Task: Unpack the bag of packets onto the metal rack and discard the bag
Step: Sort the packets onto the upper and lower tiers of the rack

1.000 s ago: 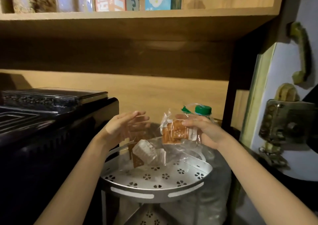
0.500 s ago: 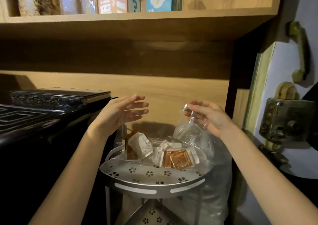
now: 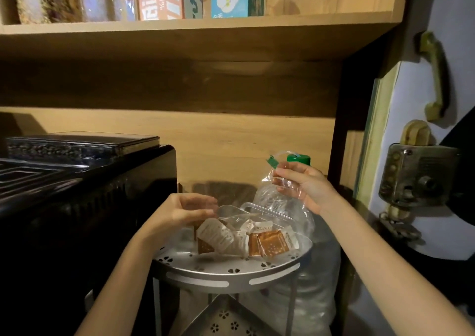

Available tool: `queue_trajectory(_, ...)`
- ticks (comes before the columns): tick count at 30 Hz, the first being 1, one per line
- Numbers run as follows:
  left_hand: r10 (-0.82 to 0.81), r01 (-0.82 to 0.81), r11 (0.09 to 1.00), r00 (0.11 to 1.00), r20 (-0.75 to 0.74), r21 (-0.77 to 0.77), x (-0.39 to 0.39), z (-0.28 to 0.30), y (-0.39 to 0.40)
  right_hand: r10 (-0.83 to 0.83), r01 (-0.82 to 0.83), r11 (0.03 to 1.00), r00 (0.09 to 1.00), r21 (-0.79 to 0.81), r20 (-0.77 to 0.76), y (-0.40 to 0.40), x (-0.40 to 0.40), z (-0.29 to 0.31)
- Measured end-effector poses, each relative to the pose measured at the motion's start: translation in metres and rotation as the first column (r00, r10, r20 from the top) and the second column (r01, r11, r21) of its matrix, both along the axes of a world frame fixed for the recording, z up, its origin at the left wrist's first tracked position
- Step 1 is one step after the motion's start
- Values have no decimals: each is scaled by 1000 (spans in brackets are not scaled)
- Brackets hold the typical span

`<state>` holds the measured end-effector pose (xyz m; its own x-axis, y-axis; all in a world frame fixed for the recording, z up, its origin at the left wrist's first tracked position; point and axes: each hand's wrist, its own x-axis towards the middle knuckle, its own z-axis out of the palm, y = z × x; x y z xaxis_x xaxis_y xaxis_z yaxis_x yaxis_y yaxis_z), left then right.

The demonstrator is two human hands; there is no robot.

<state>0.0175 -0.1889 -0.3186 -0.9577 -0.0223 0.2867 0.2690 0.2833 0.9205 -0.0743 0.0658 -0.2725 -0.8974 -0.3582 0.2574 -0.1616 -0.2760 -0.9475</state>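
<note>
Several brown and white packets [image 3: 257,240] lie in a heap on the top tier of the metal rack [image 3: 231,275]. My right hand [image 3: 303,184] is shut on the upper end of the clear plastic bag [image 3: 280,194], held above the rack's right side. The bag hangs down limp and looks empty. My left hand [image 3: 187,209] hovers low over the rack's back left, fingers curled at a clear edge of the bag right beside the packets. Whether it grips that edge I cannot tell.
A large clear water jug [image 3: 313,271] with a green cap [image 3: 299,158] stands right behind the rack. A black appliance [image 3: 84,207] fills the left side. A wooden shelf [image 3: 200,29] with boxes and jars hangs overhead. A door with a lock [image 3: 419,176] is on the right.
The packets dropped out of the bag onto the rack. My right hand lifted the emptied bag upward. My left hand came down from mid-air to the packets at the rack's back left.
</note>
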Motion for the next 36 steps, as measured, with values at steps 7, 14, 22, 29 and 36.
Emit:
queue_trajectory(7, 82, -74, 993, 993, -87, 97, -4, 5, 3, 291, -295, 956, 949, 13, 125, 32, -7, -21)
queue_trajectory(14, 120, -102, 975, 989, -85, 197, -5, 12, 7, 166, -135, 906, 985, 401, -44, 34, 10, -32)
queue_trajectory(22, 120, -85, 987, 950, -290, 133, 19, 74, 8, -20, 68, 976, 974, 208, -225, 14, 14, 1)
queue_trajectory(29, 208, -160, 967, 944, -256, 197, 21, 76, 0, 61, -44, 991, 989, 123, -135, 5, 11, 8)
queue_trajectory(36, 116, -109, 987, 992, -54, 117, 24, 19, -4, 49, -44, 991, 998, 124, -36, -2, 6, 4)
